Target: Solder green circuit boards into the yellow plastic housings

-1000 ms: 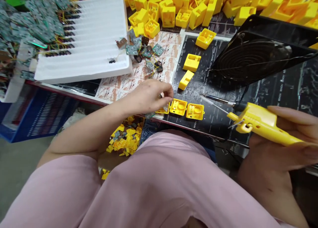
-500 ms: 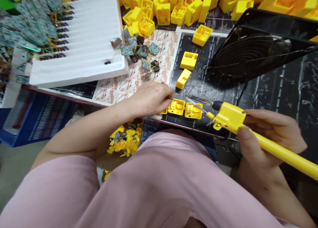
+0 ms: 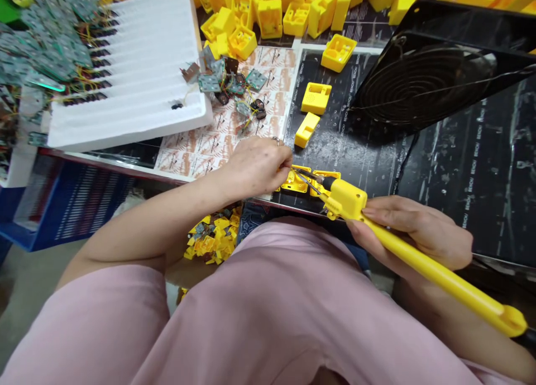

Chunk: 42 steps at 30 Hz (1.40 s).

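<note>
The left hand (image 3: 257,164) rests at the near edge of the black-matted surface (image 3: 460,167), its grip pinched together on a small part too hidden to name, just beside 2 small open yellow plastic casings (image 3: 298,183) that lie side by side along that edge. The right hand (image 3: 414,231) has its grip clamped around a long yellow-handled soldering iron (image 3: 419,256), whose dark metal tip (image 3: 307,178) slants toward the left fingertips and sits over the nearer casing; whether it touches cannot be told. Farther in on the surface lie 2 more yellow plastic casings (image 3: 316,98), well apart from the hands, beside a black wire-grilled fan (image 3: 419,89) toward the right edge. Toward the far left corner sits a white ribbed foam tray (image 3: 138,66), with a loose cluster of small green circuit boards and wires (image 3: 232,86) just beside it. A heap of yellow casings (image 3: 268,16) lines the far edge.
</note>
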### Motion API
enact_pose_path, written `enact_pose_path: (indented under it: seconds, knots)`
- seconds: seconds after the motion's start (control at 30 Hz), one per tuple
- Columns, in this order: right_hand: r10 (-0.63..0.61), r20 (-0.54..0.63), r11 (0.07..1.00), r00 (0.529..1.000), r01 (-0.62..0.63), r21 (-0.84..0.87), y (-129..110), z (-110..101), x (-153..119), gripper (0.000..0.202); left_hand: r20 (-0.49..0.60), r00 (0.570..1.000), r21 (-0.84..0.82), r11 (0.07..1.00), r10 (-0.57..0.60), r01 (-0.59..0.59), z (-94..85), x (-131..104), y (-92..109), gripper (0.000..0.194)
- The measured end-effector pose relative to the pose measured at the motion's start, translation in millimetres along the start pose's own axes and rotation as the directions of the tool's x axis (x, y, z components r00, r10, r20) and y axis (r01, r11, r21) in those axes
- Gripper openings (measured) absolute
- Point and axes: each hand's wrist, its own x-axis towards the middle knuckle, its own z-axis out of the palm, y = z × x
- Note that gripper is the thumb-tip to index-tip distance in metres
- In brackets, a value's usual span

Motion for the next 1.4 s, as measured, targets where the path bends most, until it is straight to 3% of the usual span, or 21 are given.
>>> enact_pose_path:
  seconds: [0.23,0.43,0.7,0.83,0.93,0.97,1.03,1.1,1.23,1.4]
  knots:
    - [-0.196,0.083,0.976,0.977,0.203,-0.085,3.7,-2.2,11.3,0.018,-0.042,0.999,0.006,1.000,-0.011,0.012,2.6,2.8,0.4,0.033]
    - [-0.088,0.081,0.992,0.993,0.094,-0.080,3.1,-4.1,7.8,0.019,-0.073,0.997,-0.058,0.998,-0.004,0.000,5.5,0.6,-3.7,0.033]
    - [-0.157,0.102,0.983,0.982,0.166,-0.078,2.3,-2.3,13.3,0.013,-0.019,1.000,-0.028,0.999,0.015,-0.016,2.5,2.2,-1.3,0.035]
    - [0.005,0.028,0.997,1.000,-0.003,-0.081,4.5,-15.3,12.3,0.028,-0.009,1.000,-0.029,0.999,0.022,-0.022,0.9,2.7,-0.9,0.036]
    - [0.025,0.147,0.997,0.989,-0.015,-0.071,8.7,-21.0,12.0,0.024,-0.010,1.000,-0.024,1.000,0.015,-0.016,-0.2,2.3,-1.0,0.036]
    - [-0.009,0.234,0.999,0.972,0.017,-0.031,9.9,-20.6,11.1,0.018,-0.007,1.000,-0.020,1.000,0.010,-0.010,-0.6,2.1,-0.9,0.035]
    - [0.011,0.058,1.000,0.998,-0.011,0.004,10.8,-17.5,7.7,0.013,-0.002,1.000,-0.012,1.000,-0.002,0.002,-1.3,1.7,-0.7,0.035]
    - [0.062,-0.089,0.998,0.994,-0.061,0.016,9.2,-13.9,3.6,0.011,0.000,1.000,-0.009,1.000,-0.004,0.004,-1.5,1.6,-0.1,0.035]
    - [0.173,-0.046,0.976,0.984,-0.177,-0.125,4.4,-12.2,-0.8,0.030,0.001,1.000,-0.023,1.000,-0.003,0.003,0.6,1.9,1.1,0.033]
    - [0.084,-0.143,0.983,0.986,-0.106,-0.152,12.4,-9.6,-6.8,0.064,-0.035,0.999,-0.116,0.993,-0.003,-0.001,3.0,-1.2,-3.5,0.031]
